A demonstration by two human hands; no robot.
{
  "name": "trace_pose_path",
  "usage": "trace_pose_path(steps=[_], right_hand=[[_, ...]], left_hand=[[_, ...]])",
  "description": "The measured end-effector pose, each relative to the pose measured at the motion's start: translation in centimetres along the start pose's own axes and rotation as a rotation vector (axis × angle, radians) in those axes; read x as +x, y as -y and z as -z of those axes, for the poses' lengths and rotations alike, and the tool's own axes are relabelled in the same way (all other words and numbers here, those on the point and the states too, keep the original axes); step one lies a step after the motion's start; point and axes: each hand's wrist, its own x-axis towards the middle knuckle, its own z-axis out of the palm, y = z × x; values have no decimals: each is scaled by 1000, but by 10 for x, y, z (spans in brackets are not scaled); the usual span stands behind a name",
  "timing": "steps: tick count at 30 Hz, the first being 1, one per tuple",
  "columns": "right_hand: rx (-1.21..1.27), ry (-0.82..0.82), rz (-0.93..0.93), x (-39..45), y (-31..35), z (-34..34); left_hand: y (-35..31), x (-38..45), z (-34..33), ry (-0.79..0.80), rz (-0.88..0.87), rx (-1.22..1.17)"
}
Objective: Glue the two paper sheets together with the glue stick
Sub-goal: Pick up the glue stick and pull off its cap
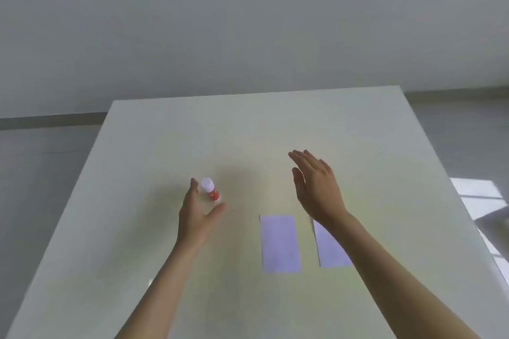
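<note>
Left hand (197,217) fingers spread wide, glue stick (210,189) upright on desk (165,270) between thumb and fingertips, untouched. Right hand (316,187) flat, fingers splayed, empty; two paper sheets (280,243) lie behind its fingers, near the wrist.

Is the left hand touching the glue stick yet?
Cannot tell. In the head view the open left hand cups around the glue stick; its fingertips sit right beside the white cap, with no clear gap or contact visible.

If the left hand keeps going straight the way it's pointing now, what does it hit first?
Most likely the glue stick: the open left hand points up-table with the stick standing upright between thumb and fingers. Depth is unclear, so I cannot tell whether they already touch.
</note>
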Motion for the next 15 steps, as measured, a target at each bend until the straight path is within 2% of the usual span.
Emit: trace_pose_path(steps=[9,15], right_hand=[[47,-213,245,25,11,-22],[114,-281,351,-4,40,-15]], left_hand=[[18,28,-24,-201,-166,-74],[18,9,-13,-253,-267,-129]])
